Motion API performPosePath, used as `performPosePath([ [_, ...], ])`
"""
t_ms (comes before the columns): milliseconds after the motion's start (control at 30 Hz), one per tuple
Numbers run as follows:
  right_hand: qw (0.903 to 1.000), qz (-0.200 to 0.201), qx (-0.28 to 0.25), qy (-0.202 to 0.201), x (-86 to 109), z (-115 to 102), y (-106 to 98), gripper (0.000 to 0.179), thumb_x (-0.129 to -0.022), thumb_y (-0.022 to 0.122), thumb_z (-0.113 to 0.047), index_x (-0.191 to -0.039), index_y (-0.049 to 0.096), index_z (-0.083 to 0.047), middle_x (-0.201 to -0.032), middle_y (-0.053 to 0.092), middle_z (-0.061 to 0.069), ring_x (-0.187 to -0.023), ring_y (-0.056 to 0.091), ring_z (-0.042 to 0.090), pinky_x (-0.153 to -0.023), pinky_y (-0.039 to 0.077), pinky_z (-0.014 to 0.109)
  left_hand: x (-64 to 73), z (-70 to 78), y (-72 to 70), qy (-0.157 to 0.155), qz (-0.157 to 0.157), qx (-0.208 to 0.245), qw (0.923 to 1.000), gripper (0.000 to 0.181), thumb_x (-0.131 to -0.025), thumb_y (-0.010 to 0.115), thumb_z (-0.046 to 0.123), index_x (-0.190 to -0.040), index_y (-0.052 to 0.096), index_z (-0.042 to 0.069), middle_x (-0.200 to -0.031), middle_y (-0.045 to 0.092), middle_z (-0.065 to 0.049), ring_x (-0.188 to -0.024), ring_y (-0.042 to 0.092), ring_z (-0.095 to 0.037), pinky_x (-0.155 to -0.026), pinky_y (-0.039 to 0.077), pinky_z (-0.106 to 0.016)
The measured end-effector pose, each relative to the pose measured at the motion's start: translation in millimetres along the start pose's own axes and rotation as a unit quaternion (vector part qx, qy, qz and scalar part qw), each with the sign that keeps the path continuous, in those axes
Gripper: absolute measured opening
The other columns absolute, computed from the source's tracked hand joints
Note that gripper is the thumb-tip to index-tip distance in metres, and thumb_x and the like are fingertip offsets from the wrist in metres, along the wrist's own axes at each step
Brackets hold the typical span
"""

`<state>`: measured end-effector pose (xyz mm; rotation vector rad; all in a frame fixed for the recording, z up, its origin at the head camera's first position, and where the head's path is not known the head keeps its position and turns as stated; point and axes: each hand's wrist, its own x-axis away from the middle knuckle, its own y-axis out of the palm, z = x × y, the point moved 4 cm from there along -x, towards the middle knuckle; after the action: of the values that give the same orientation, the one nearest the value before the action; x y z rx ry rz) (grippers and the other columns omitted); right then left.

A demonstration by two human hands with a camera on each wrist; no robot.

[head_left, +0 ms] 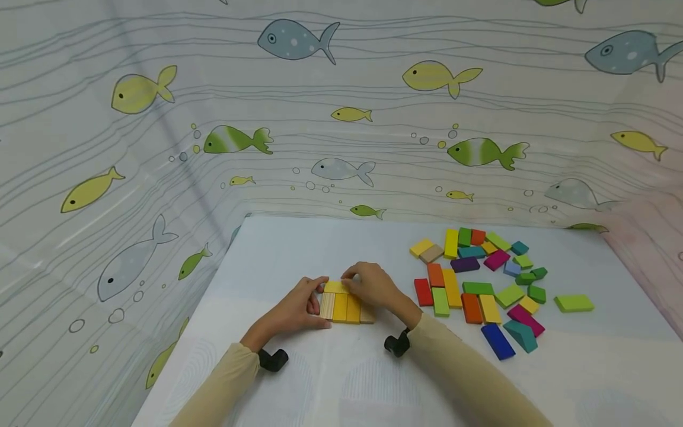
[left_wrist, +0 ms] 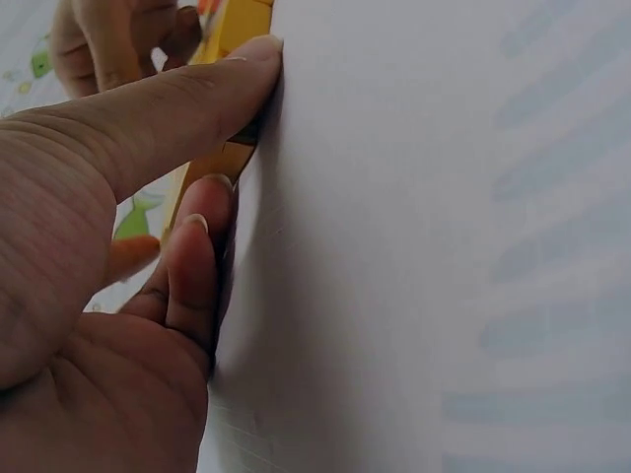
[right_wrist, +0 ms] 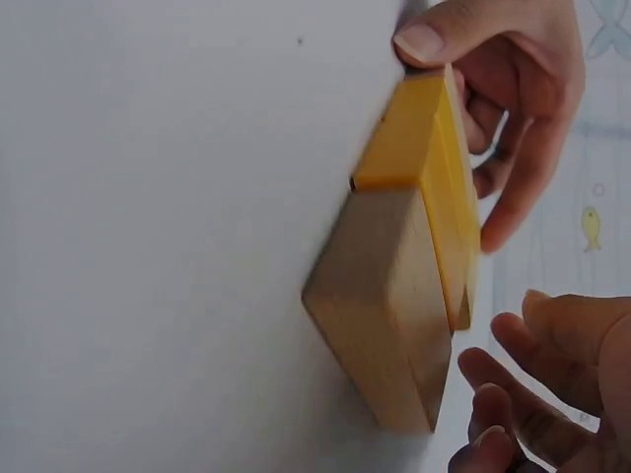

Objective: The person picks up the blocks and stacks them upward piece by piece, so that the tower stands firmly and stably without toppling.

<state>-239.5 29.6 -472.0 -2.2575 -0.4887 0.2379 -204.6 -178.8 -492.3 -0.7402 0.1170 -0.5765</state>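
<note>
Beige long sleeves (head_left: 224, 379): come in from the bottom edge of the head view, nearest the camera, with a small black device (head_left: 273, 360) beneath each cuff.
Left hand (head_left: 300, 305): grips the left end of the flat block group, with thumb laid along the near side and other fingers bent against the left side and far left corner.
Right hand (head_left: 373, 283): bends loosely over the far right part, pinching nothing visible in the right wrist view; cannot tell whether touching.
Flat block group (head_left: 347, 308): lies on the bench between both hands, packed side by side.
Deep yellow rectangular blocks (head_left: 340, 309): fill the middle.
Striped pale wooden piece (head_left: 327, 306): forms the left end.
Plain pale wooden block (head_left: 367, 315): forms the right end.
Lighter yellow block (head_left: 335, 287): lies crosswise along the far side.
Loose painted blocks (head_left: 477, 288): lie scattered right of both hands, in red, orange, yellow, green, teal, purple, magenta and blue.
Lime green rectangular block (head_left: 574, 303): lies apart, farthest right.
White bench (head_left: 299, 243): shows faint printed arcs.
Fish-patterned pale sheet (head_left: 373, 53): hangs behind.
</note>
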Motion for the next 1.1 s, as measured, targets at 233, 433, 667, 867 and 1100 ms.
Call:
performPosePath([
  [233, 0.9958, 0.075, 0.019, 0.047, -0.2, 49, -51, 0.018, -0.099, 0.07, -0.017, -0.113, 0.077, -0.009, -0.113, 0.07, 0.009, -0.104, 0.062, 0.027, -0.091, 0.053, 0.044, -2.3, 0.7, -1.4, -0.016, -0.006, 0.006, 0.9998, 0.102, -0.079, 0.092, 0.029, -0.16, 0.032, 0.01, -0.128, 0.046, -0.01, -0.085, 0.055, -0.014, -0.078, 0.049, -0.025],
  [433, 0.9852, 0.08, 0.059, 0.14, 6.8, 101, -97, 0.042, -0.099, 0.068, -0.021, -0.138, 0.065, -0.006, -0.149, 0.046, 0.025, -0.131, 0.049, 0.045, -0.106, 0.042, 0.061, -2.8, -2.6, -2.6, -0.02, -0.007, 0.013, 0.9997, 0.103, -0.078, 0.093, 0.029, -0.16, 0.033, 0.01, -0.128, 0.046, -0.011, -0.084, 0.055, -0.015, -0.076, 0.049, -0.025],
  [667, 0.9809, 0.018, 0.062, 0.184, 13.0, 123, -106, 0.051, -0.1, 0.068, -0.025, -0.145, 0.058, -0.004, -0.14, 0.052, 0.026, -0.121, 0.051, 0.041, -0.104, 0.045, 0.056, -3.1, -4.8, -1.3, -0.019, -0.006, 0.011, 0.9997, 0.102, -0.078, 0.093, 0.03, -0.159, 0.034, 0.01, -0.129, 0.046, -0.011, -0.084, 0.055, -0.014, -0.077, 0.05, -0.025],
  [867, 0.9855, -0.009, 0.062, 0.158, 12.2, 120, -107, 0.045, -0.098, 0.071, -0.017, -0.141, 0.062, -0.003, -0.121, 0.056, 0.023, -0.105, 0.051, 0.034, -0.093, 0.05, 0.047, -3.2, -3.5, -0.4, -0.012, -0.009, 0.006, 0.9999, 0.101, -0.079, 0.092, 0.031, -0.159, 0.034, 0.009, -0.128, 0.047, -0.01, -0.085, 0.055, -0.014, -0.078, 0.05, -0.025],
  [1100, 0.988, -0.001, 0.068, 0.138, 11.0, 122, -106, 0.04, -0.094, 0.074, -0.011, -0.132, 0.067, -0.002, -0.121, 0.06, 0.021, -0.107, 0.054, 0.034, -0.098, 0.05, 0.05, -2.3, -3.0, -1.0, -0.009, -0.008, 0.004, 0.9999, 0.1, -0.079, 0.092, 0.03, -0.158, 0.035, 0.01, -0.127, 0.046, -0.01, -0.084, 0.055, -0.014, -0.078, 0.05, -0.025],
])
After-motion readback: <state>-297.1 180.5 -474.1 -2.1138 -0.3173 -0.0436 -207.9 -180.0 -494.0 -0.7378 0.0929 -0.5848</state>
